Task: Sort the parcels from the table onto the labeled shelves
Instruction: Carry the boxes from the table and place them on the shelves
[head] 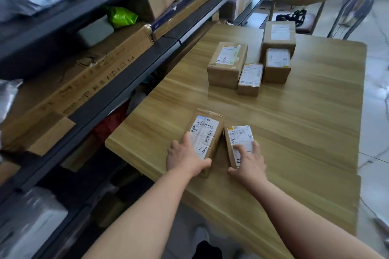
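Head view, one frame.

- Bench (294, 132): wood grain, set alongside the shelves (130, 63).
- Left parcel (207, 130): brown carton lying flat at the near edge of the bench. "1-6" is handwritten on its white label.
- Left hand (185, 157): closed round the near end of the left parcel. The fingers are laid along its left side and the thumb is wrapped over the near corner.
- Right parcel (237, 139): smaller carton, just beside the left parcel, label up. A narrow gap is seen between the two.
- Right hand (248, 163): gripping the right parcel. The thumb is at the near left corner, one finger is pressed on the label, and the remaining fingers are curled over the right edge.
- Whether either parcel is lifted off the bench cannot be told.
- Far cluster (250, 79): four more labelled cartons grouped at the far end of the bench, well apart from the hands. "1-6" is also written on the leftmost.
- On the shelves, a long carton (84, 82), a green bag (121, 16) and further boxes are stored. Shelf labels cannot be read.
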